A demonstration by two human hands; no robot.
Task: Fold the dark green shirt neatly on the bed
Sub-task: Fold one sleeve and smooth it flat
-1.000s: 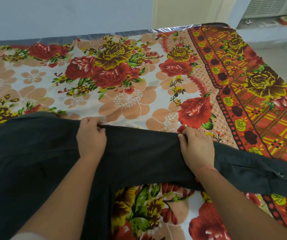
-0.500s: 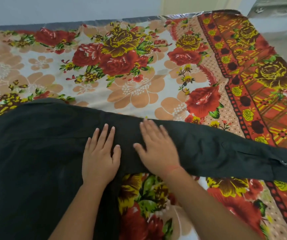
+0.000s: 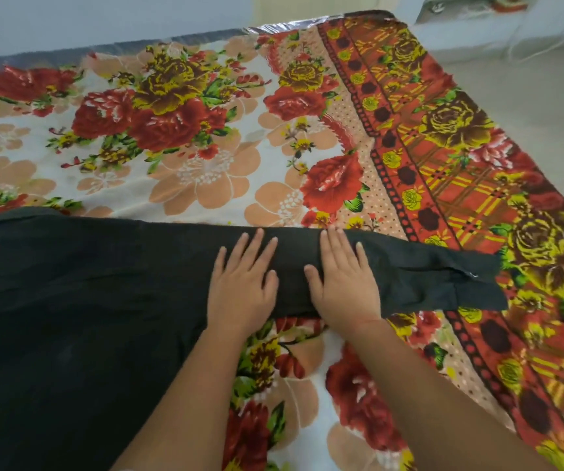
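Left hand (image 3: 241,287) and right hand (image 3: 343,283) flat, fingers spread, on shirt (image 3: 86,300) sleeve — gripping nothing; advise smoothing outward toward the cuff (image 3: 477,283) — even pressure.

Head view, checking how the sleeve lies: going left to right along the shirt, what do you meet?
Shirt body → left hand → right hand → sleeve cuff → bedsheet's red border.

Bare bedsheet (image 3: 205,171) beyond shirt (image 3: 69,300)
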